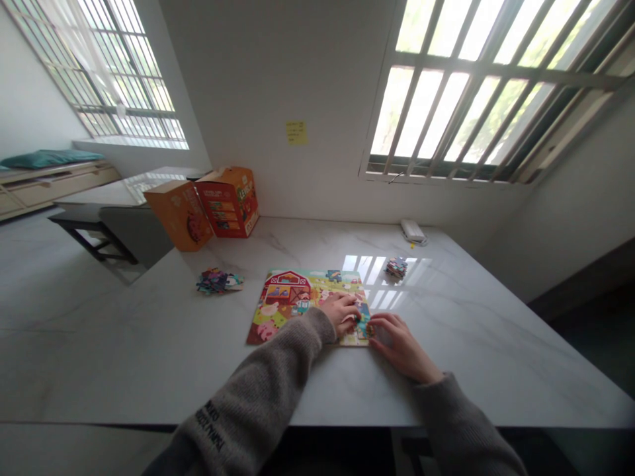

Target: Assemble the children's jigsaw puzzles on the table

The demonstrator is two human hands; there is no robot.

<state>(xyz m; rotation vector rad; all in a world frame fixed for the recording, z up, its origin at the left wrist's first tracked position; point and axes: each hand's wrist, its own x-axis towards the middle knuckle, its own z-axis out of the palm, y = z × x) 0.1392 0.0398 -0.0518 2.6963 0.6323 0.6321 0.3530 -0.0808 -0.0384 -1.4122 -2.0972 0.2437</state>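
A farm jigsaw puzzle (280,311) with a red barn and animals lies flat on the marble-look table. My left hand (342,312) rests over its right part, fingers spread and a little bent, touching the picture. At the puzzle's lower right edge, my right hand (397,340) has thumb and fingers closed on a small colourful puzzle piece (368,329); the fingers partly hide it. One loose-looking blue piece (334,275) sits on the puzzle's top edge. What lies beneath my left palm is hidden.
Puzzle pieces form one pile (218,281) left of the puzzle and a stack (395,268) to its right. Behind stand an orange box (181,215) and a red-orange box (231,201). A white device (413,231) lies near the wall, below the barred window.
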